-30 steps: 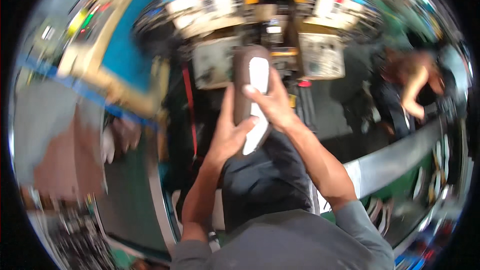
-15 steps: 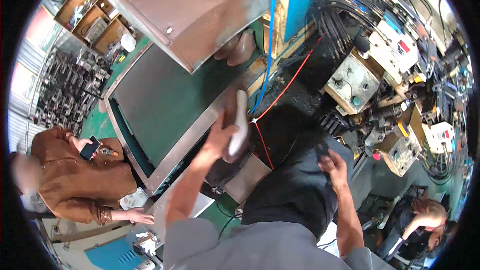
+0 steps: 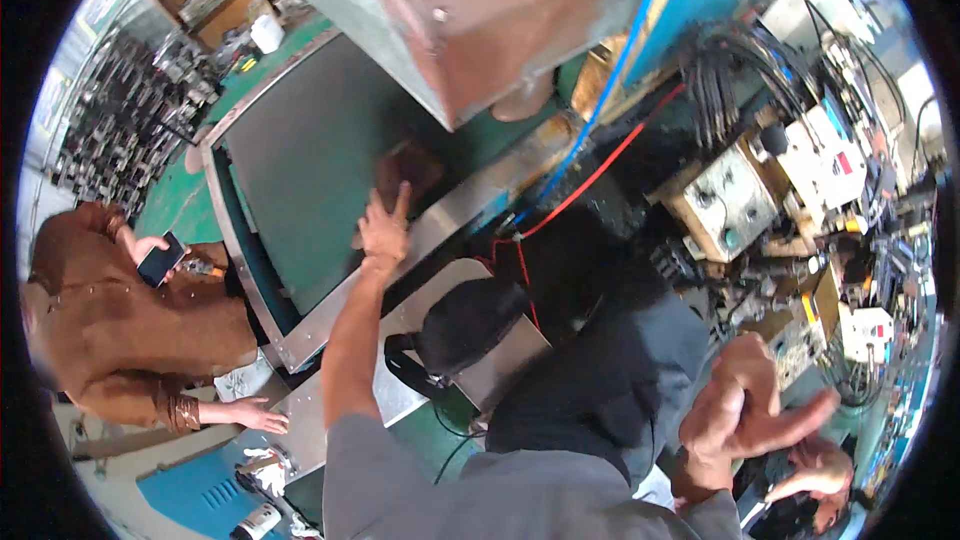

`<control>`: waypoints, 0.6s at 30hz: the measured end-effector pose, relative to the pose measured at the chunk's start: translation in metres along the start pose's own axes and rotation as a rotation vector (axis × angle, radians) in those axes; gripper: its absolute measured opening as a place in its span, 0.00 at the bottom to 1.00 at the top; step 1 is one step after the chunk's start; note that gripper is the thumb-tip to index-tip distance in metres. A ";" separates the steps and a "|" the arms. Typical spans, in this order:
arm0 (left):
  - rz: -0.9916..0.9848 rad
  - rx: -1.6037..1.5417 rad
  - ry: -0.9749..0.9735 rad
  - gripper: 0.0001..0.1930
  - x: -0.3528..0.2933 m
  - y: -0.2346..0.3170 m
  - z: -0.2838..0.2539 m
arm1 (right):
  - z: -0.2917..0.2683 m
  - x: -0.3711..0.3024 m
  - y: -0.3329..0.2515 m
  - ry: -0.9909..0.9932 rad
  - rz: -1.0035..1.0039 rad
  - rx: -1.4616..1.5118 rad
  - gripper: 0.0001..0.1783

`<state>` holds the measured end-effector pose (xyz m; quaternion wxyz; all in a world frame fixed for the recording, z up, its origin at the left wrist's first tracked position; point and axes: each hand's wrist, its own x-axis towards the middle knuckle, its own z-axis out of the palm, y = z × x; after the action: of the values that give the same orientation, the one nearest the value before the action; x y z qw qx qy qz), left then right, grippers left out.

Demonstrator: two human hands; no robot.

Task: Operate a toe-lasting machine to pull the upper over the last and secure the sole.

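At nine o'clock of the view, your left hand point(image 3: 383, 232) reaches over the dark belt point(image 3: 300, 140) with its fingers spread, and the blurred brown piece point(image 3: 415, 168) is at one o'clock from this hand, just by the fingertips; whether they touch it, I cannot tell. At four o'clock, your right hand point(image 3: 738, 402) has its fingers loosely bent, one stretched out, while at half past eight a person point(image 3: 150, 325) in brown clothing holds a phone point(image 3: 161, 260).
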<state>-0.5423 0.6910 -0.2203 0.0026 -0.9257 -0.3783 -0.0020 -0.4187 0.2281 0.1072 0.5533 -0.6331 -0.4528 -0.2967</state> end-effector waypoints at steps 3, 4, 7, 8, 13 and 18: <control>-0.026 -0.031 0.005 0.48 -0.010 0.007 0.004 | 0.005 -0.036 0.032 -0.445 0.357 -0.256 0.46; -0.007 -0.008 0.071 0.46 -0.013 0.011 0.005 | 0.001 -0.055 0.051 -0.639 0.521 -0.312 0.44; 0.017 -0.061 0.071 0.46 -0.021 0.019 0.010 | -0.031 -0.134 0.097 -1.182 0.771 -0.398 0.45; 0.020 -0.055 0.071 0.47 -0.021 0.019 0.012 | -0.049 -0.163 0.107 -1.252 0.816 -0.438 0.44; 0.044 -0.045 0.054 0.47 -0.007 0.005 0.018 | -0.138 -0.260 0.121 -0.878 1.120 -0.543 0.33; 0.124 0.036 0.095 0.45 0.024 0.001 0.027 | -0.156 -0.276 0.133 -0.721 1.126 -0.426 0.27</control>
<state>-0.5242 0.7075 -0.2468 0.0374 -0.9460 -0.3198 -0.0387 -0.3937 0.0124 -0.1590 0.3019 -0.9249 -0.1435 0.1812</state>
